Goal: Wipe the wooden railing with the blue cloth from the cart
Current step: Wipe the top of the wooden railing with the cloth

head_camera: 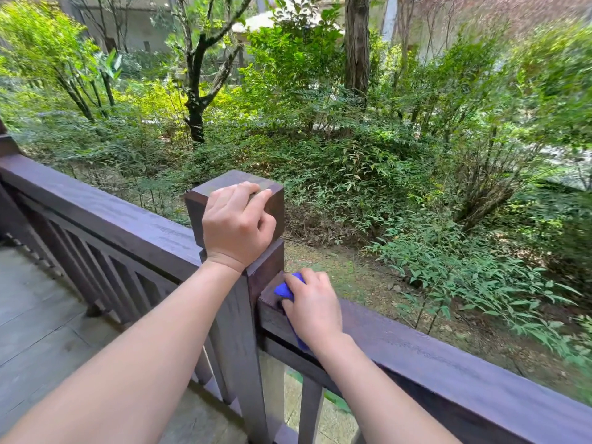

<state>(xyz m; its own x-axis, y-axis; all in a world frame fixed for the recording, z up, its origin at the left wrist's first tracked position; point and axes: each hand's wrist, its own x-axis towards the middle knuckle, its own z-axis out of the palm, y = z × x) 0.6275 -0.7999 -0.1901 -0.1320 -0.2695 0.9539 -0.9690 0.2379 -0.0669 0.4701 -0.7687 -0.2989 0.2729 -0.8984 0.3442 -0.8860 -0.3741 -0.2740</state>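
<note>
A dark brown wooden railing (448,354) runs from the left edge down to the lower right, broken by a square post (237,331) with a block cap. My left hand (237,225) rests over the near corner of the cap, fingers curled onto its top. My right hand (312,306) presses a blue cloth (285,290) flat on the top rail, right beside the post. Most of the cloth is hidden under the palm; a blue edge shows by the fingers and another strip below the wrist.
Vertical balusters (121,280) fill the railing below the top rail. A grey plank deck (35,318) lies at the lower left. Beyond the railing are shrubs, bare ground and tree trunks (356,49). No cart is in view.
</note>
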